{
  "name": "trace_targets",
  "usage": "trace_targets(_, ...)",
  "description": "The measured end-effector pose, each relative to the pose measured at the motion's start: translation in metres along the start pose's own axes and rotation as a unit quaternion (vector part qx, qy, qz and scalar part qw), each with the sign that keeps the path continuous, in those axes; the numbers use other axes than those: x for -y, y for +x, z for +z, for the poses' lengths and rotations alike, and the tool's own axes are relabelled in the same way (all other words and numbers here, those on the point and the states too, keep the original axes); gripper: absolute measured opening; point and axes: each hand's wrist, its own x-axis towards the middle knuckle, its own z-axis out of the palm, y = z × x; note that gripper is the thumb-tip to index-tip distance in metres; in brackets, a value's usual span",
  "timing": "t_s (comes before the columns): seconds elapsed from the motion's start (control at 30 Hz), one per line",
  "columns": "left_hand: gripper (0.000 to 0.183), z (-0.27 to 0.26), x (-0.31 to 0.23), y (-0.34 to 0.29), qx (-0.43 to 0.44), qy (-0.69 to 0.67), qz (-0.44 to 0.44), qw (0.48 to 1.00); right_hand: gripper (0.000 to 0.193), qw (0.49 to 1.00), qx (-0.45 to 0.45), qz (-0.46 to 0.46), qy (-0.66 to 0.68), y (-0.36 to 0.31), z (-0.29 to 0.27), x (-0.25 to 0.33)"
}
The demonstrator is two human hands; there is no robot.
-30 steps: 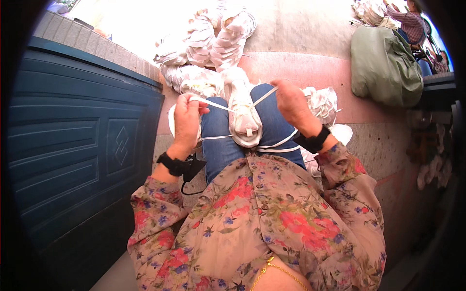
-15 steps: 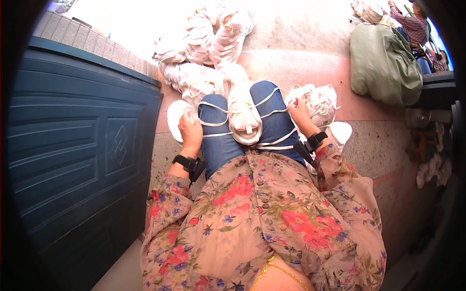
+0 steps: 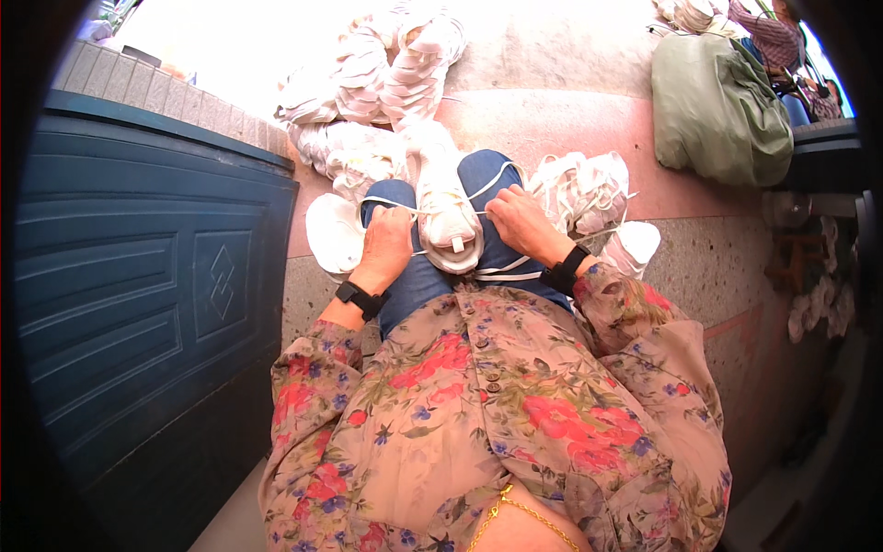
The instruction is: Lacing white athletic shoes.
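Left hand [image 3: 386, 241], right hand [image 3: 521, 221] apparently pinch thin lace [image 3: 391, 203]; white shoe [image 3: 448, 213].

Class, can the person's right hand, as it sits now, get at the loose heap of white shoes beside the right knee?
Probably yes: the right hand lies close beside the heap of white shoes, with nothing between them.

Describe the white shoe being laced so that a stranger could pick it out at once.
Start at the blue door on the left, then go right to the person's blue-jeaned knees. The shoe lies between them, with the left hand and right hand pulling its white laces sideways. The other white shoes lie untouched in heaps on the floor.
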Motion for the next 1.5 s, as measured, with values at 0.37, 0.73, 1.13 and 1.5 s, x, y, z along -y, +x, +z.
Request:
trace_targets(0.37,0.023,-0.003,-0.007,-0.009,0.082,-0.267,-0.285,0.917,0.014,0.989,0.077,0.109,0.070,0.023,0.014,0.001)
trace_targets(0.73,0.027,0.011,-0.002,0.005,0.029,-0.226,-0.284,0.931,0.009,0.979,0.094,-0.060,-0.173,0.036,0.016,0.016)
trace_targets(1.13,0.018,0.007,-0.014,0.011,0.035,-0.045,-0.177,0.982,0.007,0.991,-0.013,0.033,-0.130,0.033,0.011,0.019)
trace_targets(1.5,0.014,0.008,-0.012,0.012,-0.018,0.034,-0.113,0.993,0.021,0.991,0.035,0.058,-0.113,0.024,0.005,0.030)
